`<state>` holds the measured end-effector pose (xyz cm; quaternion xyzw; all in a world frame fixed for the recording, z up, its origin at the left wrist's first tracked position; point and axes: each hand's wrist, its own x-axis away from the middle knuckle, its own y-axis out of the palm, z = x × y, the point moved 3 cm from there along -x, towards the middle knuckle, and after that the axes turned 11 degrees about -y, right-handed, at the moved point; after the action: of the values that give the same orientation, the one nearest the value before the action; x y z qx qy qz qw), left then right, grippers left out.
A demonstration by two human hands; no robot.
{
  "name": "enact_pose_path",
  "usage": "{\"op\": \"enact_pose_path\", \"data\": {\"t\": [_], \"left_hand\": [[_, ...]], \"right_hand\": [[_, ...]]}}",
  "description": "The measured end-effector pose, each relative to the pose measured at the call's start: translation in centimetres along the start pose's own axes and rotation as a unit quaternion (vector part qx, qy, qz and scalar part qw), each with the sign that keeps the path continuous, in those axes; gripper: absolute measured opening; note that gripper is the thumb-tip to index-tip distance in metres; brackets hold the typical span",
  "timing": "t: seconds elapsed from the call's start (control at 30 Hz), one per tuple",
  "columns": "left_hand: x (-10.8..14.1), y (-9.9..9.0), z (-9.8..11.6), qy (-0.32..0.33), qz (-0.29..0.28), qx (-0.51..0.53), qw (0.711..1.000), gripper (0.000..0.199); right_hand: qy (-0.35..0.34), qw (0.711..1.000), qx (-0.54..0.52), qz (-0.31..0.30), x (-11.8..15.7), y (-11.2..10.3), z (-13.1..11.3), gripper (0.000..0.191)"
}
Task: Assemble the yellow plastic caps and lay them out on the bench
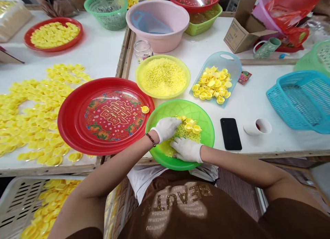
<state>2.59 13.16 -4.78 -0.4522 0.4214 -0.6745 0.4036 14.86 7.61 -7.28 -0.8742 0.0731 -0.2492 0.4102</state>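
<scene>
A green bowl (206,143) at the table's front edge holds small yellow granules (190,136) and several yellow plastic cup-shaped pieces (193,125). Both hands wear white gloves and are inside this bowl. My left hand (167,128) reaches over the granules, its fingers drawn together near the yellow pieces; whatever is at its fingertips is hidden. Lower in the bowl, my right hand (187,149) lies on the granules with its fingers stretched out, apart from the yellow pieces. A red tray (74,118) beside the bowl bears a single yellow piece (145,109).
Behind the bowl stand a yellow bowl (139,81) of granules and a blue scoop (233,65) with yellow pieces. A phone (230,134), a cup (257,126) and a blue basket (283,98) are at right. Yellow pieces (33,118) cover the left table; a person's hands (63,7) rest beyond.
</scene>
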Motion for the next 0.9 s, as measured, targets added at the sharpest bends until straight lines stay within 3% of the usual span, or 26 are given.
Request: {"op": "enact_pose_path", "data": {"t": [0.1, 0.17, 0.23, 0.27, 0.33, 0.43, 0.53, 0.6, 0.73, 0.9], "left_hand": [[1.2, 0.0, -1.7, -0.111, 0.046, 0.212, 0.97, 0.024], [2.2, 0.5, -2.5, -0.162, 0.042, 0.404, 0.899, 0.026], [3.1, 1.3, -2.9, -0.195, 0.017, 0.559, 0.806, 0.035], [3.5, 1.6, -2.9, -0.205, 0.007, 0.606, 0.769, 0.04], [4.1, 2.0, -2.4, -0.206, -0.005, 0.647, 0.735, 0.047], [4.4, 2.1, -1.0, -0.187, -0.027, 0.652, 0.734, 0.047], [4.6, 2.1, 0.4, -0.165, -0.047, 0.654, 0.736, 0.04], [4.6, 2.1, 1.0, -0.162, -0.052, 0.659, 0.733, 0.036], [4.8, 2.0, 1.3, -0.165, -0.045, 0.663, 0.729, 0.036], [5.0, 2.0, 1.1, -0.163, -0.046, 0.671, 0.721, 0.043]], "right_hand": [[0.025, 0.994, -0.105, 0.006, -0.2, -0.5, 0.7, 0.013], [0.022, 0.986, -0.163, 0.021, -0.1, -1.3, 1.3, 0.012], [0.021, 0.972, -0.231, 0.048, 0.3, -2.4, 1.8, 0.022], [0.021, 0.951, -0.296, 0.083, 0.6, -3.1, 2.0, 0.026], [0.02, 0.88, -0.438, 0.184, 1.1, -4.6, 2.1, 0.032], [-0.011, 0.717, -0.594, 0.366, 1.2, -6.5, 1.7, 0.041], [-0.054, 0.612, -0.626, 0.48, 0.4, -7.3, 1.2, 0.044], [-0.071, 0.6, -0.607, 0.517, -0.3, -7.3, 1.0, 0.044], [-0.086, 0.607, -0.576, 0.541, -0.8, -7.0, 1.0, 0.042], [-0.081, 0.562, -0.624, 0.537, -0.1, -7.6, 1.1, 0.047]]}}
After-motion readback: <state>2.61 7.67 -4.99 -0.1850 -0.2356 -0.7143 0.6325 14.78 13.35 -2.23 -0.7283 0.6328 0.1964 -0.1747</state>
